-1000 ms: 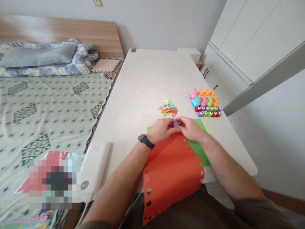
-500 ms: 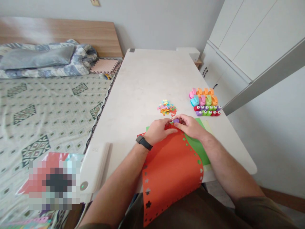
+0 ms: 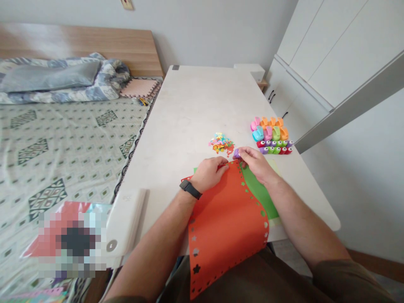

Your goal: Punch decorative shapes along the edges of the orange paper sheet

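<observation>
A large red-orange sheet of paper (image 3: pixel 225 210) with small shapes punched along its borders bends down over the table's front edge. My left hand (image 3: pixel 210 173) pinches its far edge. In my right hand (image 3: pixel 252 162) is a small purple craft punch (image 3: pixel 237 154), held at the sheet's far right corner; whether it touches the paper I cannot tell. Beneath the red sheet lies green paper (image 3: pixel 260 187), showing on the right. Just beyond my hands is a pile of colourful paper cutouts (image 3: pixel 221 142).
Rows of colourful craft punches (image 3: pixel 273 134) stand at the right edge of the white table (image 3: pixel 202 101). A white laminator-like device (image 3: pixel 126 221) sits at the front left corner. Left of the table is a bed (image 3: pixel 75 147); white cabinets (image 3: pixel 334 46) stand to the right.
My right hand has lifted the purple punch slightly up and right, away from my left hand. More of the sheet's far right corner now shows. My left hand's fingers have drawn closer together.
</observation>
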